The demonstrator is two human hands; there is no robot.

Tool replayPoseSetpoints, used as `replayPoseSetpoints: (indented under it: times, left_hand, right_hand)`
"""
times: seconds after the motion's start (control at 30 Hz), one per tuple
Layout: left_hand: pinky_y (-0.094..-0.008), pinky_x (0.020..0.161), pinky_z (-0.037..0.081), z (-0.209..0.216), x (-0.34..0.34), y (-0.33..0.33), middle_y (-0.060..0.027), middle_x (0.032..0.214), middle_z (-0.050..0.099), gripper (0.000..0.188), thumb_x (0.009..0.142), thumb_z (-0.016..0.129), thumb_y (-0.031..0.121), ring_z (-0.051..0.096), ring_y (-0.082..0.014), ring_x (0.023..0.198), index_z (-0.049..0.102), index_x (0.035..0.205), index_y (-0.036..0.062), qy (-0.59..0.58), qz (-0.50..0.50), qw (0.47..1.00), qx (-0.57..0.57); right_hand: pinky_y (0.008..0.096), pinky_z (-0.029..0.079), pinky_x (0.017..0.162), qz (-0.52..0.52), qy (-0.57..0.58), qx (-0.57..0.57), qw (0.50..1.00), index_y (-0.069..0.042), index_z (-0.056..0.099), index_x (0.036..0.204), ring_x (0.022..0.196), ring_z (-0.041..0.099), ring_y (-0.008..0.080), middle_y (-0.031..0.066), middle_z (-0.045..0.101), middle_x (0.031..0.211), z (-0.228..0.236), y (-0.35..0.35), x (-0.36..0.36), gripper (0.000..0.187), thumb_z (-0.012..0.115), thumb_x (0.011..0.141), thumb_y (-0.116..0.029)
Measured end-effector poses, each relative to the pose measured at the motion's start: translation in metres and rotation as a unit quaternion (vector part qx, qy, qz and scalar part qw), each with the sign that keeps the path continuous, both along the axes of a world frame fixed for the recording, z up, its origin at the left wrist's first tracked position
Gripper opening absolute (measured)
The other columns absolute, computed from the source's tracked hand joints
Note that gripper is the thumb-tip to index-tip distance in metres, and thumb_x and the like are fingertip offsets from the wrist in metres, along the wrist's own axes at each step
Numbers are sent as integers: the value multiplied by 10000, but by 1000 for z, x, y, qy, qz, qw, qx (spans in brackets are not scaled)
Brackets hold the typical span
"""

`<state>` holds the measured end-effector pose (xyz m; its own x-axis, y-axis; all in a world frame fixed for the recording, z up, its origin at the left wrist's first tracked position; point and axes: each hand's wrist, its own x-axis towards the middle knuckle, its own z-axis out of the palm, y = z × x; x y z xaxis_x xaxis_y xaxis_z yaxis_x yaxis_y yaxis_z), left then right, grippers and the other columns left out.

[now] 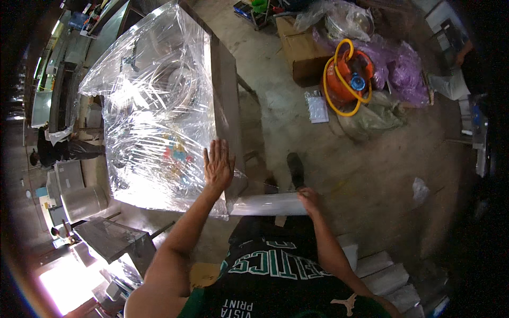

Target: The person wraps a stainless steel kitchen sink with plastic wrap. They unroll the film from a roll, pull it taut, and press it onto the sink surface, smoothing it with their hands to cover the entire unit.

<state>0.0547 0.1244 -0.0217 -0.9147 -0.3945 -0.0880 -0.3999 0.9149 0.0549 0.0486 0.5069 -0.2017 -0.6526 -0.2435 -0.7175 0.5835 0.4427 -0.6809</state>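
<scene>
A metal unit (pixel 227 100) with a top of shiny steel stands at the left, covered in creased clear stretch film (pixel 154 138). A round opening and some small coloured shapes show blurrily through the film. My left hand (pixel 218 165) lies flat with fingers stretched out on the film at the unit's right edge. Low in front of me, a roll of clear stretch film (pixel 270 204) runs sideways from the unit's near corner. My right hand (pixel 307 200) is closed around the roll's right end. The roll's left end is partly hidden by the unit's wrapped corner.
An orange gas cylinder (pixel 347 79) with a yellow hose stands at the far right, beside a cardboard box (pixel 302 50) and purple plastic (pixel 405 74). A person (pixel 69 149) stands off to the left. A metal cabinet (pixel 114 238) is at the lower left.
</scene>
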Motion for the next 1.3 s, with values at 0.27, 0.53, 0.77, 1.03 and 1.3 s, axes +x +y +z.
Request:
replayPoseSetpoints:
  times: [0.27, 0.53, 0.77, 1.03, 1.3]
  left_hand:
    - [-626, 1230, 162, -38, 39, -26, -152, 1693, 207, 602, 924, 548, 173, 170, -347, 1572, 466, 1509, 59, -60, -89, 993, -40]
    - [-627, 1238, 136, -28, 38, -17, -110, 1715, 162, 610, 921, 498, 129, 147, -323, 1582, 459, 1528, 83, -67, -64, 995, -40]
    - [-582, 1255, 117, -38, 50, -2, -148, 1709, 153, 570, 1029, 457, 239, 155, -342, 1575, 378, 1569, 76, -22, -61, 986, -155]
    - [-508, 1265, 180, -21, 254, 85, -180, 1671, 251, 698, 1010, 494, 362, 274, -346, 1530, 298, 1585, 18, -226, -394, 889, -58]
    - [-452, 1267, 178, -179, 252, 39, -178, 1700, 179, 677, 1020, 457, 296, 184, -327, 1564, 266, 1612, 30, -246, -592, 590, -490]
  right_hand:
    - [375, 475, 972, -180, -105, 16, 978, -51, 684, 1147, 1114, 615, 245, 99, 665, 1146, 64, 49, 100, 321, 782, 875, -190]
    - [411, 465, 1020, -308, -46, 26, 950, -16, 623, 1280, 1177, 579, 285, 160, 607, 1283, 102, 110, 204, 434, 728, 915, -228]
    - [450, 498, 982, -473, -127, 92, 867, -12, 568, 1335, 1150, 595, 305, 132, 607, 1262, 110, 258, 302, 452, 670, 962, -245]
    - [464, 504, 967, -397, -69, -23, 915, 9, 588, 1299, 1143, 615, 337, 158, 625, 1272, 97, 289, 413, 449, 679, 954, -263]
    - [481, 495, 926, -226, -105, 57, 967, -11, 655, 1204, 1033, 628, 338, 171, 657, 1203, 50, 324, 443, 440, 625, 977, -387]
